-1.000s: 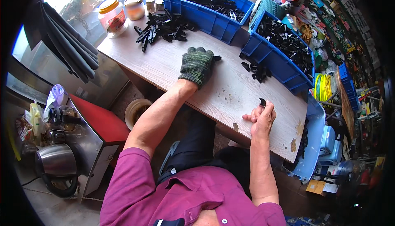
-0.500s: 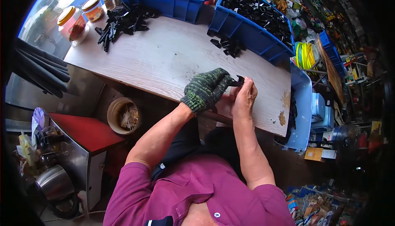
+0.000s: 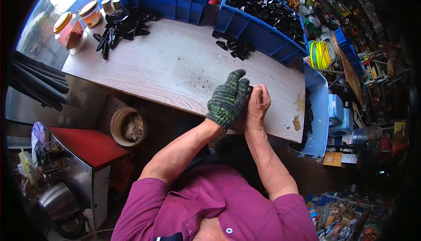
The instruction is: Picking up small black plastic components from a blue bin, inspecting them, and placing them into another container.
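Note:
My left hand point(image 3: 228, 98), in a green knit glove, and my bare right hand point(image 3: 258, 103) are pressed together over the near edge of the pale wooden table point(image 3: 175, 70). Between them sits a small black plastic part point(image 3: 250, 89), mostly hidden by the fingers; both hands grip it. A small heap of black parts point(image 3: 234, 46) lies further back, in front of the right blue bin point(image 3: 263, 26). A larger pile of long black pieces point(image 3: 123, 26) lies at the table's far left.
A second blue bin point(image 3: 171, 0) with black parts stands at the back. Jars with yellow lids point(image 3: 70, 30) stand at the left corner. Below the table are a round bucket point(image 3: 127, 127), a red-topped metal cabinet point(image 3: 87, 146) and a light blue crate point(image 3: 318, 109) at right.
My left hand came back from the far side of the table to meet my right hand at the near edge. The hands now clasp the small black part together.

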`<state>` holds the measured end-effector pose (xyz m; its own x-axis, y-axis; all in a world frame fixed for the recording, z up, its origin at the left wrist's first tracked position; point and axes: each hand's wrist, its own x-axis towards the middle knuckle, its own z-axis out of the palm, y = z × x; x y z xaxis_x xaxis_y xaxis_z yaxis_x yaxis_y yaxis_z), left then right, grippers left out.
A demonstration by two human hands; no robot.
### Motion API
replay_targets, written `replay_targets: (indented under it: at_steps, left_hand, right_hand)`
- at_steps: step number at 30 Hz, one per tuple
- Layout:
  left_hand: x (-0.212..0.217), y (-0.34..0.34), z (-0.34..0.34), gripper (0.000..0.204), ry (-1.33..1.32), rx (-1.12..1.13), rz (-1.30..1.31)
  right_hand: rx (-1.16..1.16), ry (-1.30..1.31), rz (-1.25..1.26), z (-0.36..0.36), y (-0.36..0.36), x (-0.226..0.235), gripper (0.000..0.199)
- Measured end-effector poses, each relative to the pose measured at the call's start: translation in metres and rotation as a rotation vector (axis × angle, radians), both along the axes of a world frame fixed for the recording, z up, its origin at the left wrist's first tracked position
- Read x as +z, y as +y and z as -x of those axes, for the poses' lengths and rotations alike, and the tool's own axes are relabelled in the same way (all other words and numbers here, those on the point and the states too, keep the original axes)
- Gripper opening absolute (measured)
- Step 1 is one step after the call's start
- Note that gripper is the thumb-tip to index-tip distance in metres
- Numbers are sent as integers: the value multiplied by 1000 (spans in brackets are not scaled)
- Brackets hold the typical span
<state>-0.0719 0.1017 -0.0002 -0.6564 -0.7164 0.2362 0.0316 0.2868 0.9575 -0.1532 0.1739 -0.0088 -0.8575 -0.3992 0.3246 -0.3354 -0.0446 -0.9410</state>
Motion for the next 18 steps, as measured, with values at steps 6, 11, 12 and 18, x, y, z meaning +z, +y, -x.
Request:
replay_targets:
  at_steps: [6,11,12,18]
  left_hand:
    - [-18,-19,-3,32,80,-129,209]
    - [21,-94,12,25,-201,135,623]
    - [21,-111,22,28,-319,174,732]
    - [-7,-147,40,32,-337,148,964]
  right_hand:
    - [39,-84,51,1,2,-1,28]
    - [82,-506,141,-16,2,21,28]
    - [70,-546,199,-14,-1,16,29]
    - [103,-646,176,-2,5,17,31]
